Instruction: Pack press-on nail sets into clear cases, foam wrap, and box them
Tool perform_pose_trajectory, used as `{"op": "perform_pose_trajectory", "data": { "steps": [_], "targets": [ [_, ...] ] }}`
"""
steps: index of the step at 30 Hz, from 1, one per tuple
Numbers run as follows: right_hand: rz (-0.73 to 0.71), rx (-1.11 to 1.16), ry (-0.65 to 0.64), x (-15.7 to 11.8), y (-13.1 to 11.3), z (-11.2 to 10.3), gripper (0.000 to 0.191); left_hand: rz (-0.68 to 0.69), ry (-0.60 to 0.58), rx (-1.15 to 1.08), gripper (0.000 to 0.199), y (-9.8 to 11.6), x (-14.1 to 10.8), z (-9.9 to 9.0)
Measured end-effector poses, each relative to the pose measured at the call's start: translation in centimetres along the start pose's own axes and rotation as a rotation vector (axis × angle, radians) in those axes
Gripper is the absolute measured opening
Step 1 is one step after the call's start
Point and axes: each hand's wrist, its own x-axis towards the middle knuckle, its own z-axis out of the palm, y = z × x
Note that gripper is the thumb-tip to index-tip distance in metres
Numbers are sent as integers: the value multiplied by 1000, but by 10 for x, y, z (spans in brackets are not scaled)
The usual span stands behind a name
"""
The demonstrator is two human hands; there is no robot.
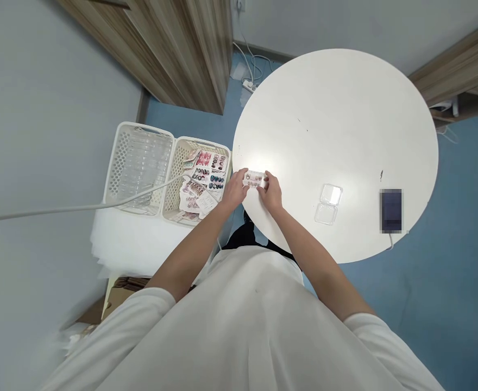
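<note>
Your grip: left hand (234, 190) and right hand (272, 194) clamped on the decorated card (253, 180) | card: bench's (345, 119) 9-o'clock side, long axis 9-to-3 | open clear case (328, 205): toward 4 o'clock, your right nearer

Matte pale grey wall (39, 108) down the left, another light grey wall (324, 21) along the far side, brown-grey skirting strip (280, 55) at its foot. Floor (446, 293) is smooth mid-blue, faintly streaked at right. Tall brown streaked wood-grain cabinet (174, 49) at upper left; matching wood-grain unit (463, 60) at right, with an open shelf below. Between the cabinet and the rounded glossy white table (345, 108): white plastic power strip (249, 86) on the floor, pale cables. Lighting even, soft glare on the tabletop's left side.
</note>
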Motion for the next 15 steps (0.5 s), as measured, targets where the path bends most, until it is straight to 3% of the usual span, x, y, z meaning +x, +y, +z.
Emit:
{"op": "perform_pose_trajectory", "data": {
  "steps": [7,15],
  "targets": [
    [-66,55,-51,-9,3,-4,63,12,9,-38,59,5,-5,5],
    [-46,-2,-51,-46,24,-57,69,164,-167,-113,68,39,-16,18]
  ]
}}
